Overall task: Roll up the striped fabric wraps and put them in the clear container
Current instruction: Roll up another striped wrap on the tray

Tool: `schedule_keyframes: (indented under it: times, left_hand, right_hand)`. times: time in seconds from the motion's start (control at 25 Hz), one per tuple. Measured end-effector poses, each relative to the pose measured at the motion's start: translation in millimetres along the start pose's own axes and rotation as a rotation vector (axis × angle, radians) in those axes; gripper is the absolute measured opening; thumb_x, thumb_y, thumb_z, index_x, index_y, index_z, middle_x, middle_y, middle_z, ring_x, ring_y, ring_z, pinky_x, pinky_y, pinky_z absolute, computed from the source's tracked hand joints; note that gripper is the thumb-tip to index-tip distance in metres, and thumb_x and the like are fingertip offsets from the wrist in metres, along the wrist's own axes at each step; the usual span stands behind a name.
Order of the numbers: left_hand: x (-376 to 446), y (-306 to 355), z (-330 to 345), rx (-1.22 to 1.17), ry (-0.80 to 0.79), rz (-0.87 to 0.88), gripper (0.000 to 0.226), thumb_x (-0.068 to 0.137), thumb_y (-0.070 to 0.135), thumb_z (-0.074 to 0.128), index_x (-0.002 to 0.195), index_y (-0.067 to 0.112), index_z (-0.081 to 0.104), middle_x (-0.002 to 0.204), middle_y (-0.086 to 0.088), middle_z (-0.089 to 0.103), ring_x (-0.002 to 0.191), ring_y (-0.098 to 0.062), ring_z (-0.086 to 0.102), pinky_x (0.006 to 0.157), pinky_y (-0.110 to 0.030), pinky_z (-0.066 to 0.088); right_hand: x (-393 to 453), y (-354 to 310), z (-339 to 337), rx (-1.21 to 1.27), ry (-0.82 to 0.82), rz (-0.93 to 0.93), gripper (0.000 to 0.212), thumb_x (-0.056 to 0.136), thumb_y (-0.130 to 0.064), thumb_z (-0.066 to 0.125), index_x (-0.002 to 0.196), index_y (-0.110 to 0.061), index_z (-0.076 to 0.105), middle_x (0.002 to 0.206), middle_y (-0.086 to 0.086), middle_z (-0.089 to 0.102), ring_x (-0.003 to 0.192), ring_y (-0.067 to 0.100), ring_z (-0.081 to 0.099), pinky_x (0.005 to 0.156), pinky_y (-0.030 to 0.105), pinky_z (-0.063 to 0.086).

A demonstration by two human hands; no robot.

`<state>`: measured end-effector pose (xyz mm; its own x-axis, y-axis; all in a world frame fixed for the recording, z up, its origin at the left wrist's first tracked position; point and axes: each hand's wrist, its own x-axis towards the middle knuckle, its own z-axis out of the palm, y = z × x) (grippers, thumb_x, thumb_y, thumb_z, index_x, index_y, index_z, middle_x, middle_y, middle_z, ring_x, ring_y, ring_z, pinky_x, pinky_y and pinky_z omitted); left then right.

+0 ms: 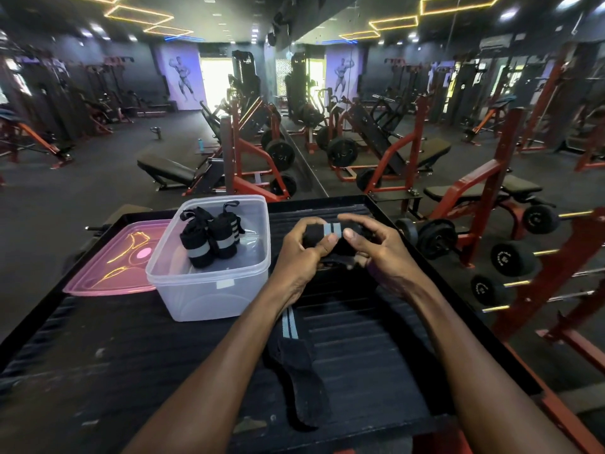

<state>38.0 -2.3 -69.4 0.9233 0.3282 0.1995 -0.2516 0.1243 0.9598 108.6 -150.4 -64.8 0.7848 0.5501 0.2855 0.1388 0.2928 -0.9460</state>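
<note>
Forearms were extended from the near edge over a black ribbed platform (pixel 360 339). Beneath the left forearm, nearer than both hands, the unrolled tail of a black wrap (pixel 296 365) with two pale stripes was laid flat on the platform, its far end being lost under the left hand. Beyond it, the rolled part of the wrap (pixel 330 235) was gripped between the two hands: the left hand (pixel 302 253) was curled round its left end with the thumb pressed near the stripes, and the right hand (pixel 376 247) was curled round its right end, fingers over the top and thumb at the front. To the left of the left hand, a clear container (pixel 209 290) was stood on the platform, and two rolled wraps (pixel 211 239) were seen inside it, upright and touching each other. Further left, just beside the container, a pink lid (pixel 111 267) was laid flat. To the right of the right hand, beyond the platform edge, dumbbells (pixel 510 257) were racked. Farthest off, red benches (pixel 458 178) were ranged.
</note>
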Motion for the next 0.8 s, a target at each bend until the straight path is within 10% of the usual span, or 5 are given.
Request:
schedule_keyframes:
  times: [0.32, 0.6, 0.8]
  left_hand:
    - [0.1, -1.2, 3.3, -0.061, 0.012, -0.060, 0.033, 0.081, 0.036, 0.075, 0.104, 0.013, 0.070, 0.104, -0.013, 0.075, 0.102, -0.034, 0.070, 0.091, -0.051, 0.056]
    - [-1.8, 1.0, 0.8, 0.126, 0.045, 0.081, 0.023, 0.084, 0.011, 0.076, 0.106, 0.014, 0.066, 0.091, -0.001, 0.072, 0.086, -0.010, 0.069, 0.082, -0.034, 0.057]
    - [-4.2, 1.4, 1.1, 0.166, -0.011, 0.104, 0.035, 0.082, -0.002, 0.074, 0.108, 0.018, 0.065, 0.098, -0.001, 0.072, 0.092, -0.010, 0.067, 0.083, -0.024, 0.055]
  right_hand:
    - [-2.4, -3.3, -1.5, -0.140, 0.003, -0.160, 0.036, 0.080, 0.003, 0.077, 0.114, -0.007, 0.072, 0.110, 0.005, 0.074, 0.102, 0.019, 0.070, 0.085, 0.038, 0.056]
    - [-1.3, -6.3, 3.4, 0.049, 0.005, 0.089, 0.029, 0.092, -0.028, 0.067, 0.114, -0.009, 0.069, 0.078, 0.000, 0.067, 0.055, 0.008, 0.056, 0.054, 0.027, 0.044]
    - [0.8, -5.6, -0.1, 0.012, 0.056, -0.002, 0.013, 0.090, -0.003, 0.067, 0.101, -0.006, 0.072, 0.084, 0.003, 0.070, 0.071, 0.009, 0.064, 0.056, 0.019, 0.047]
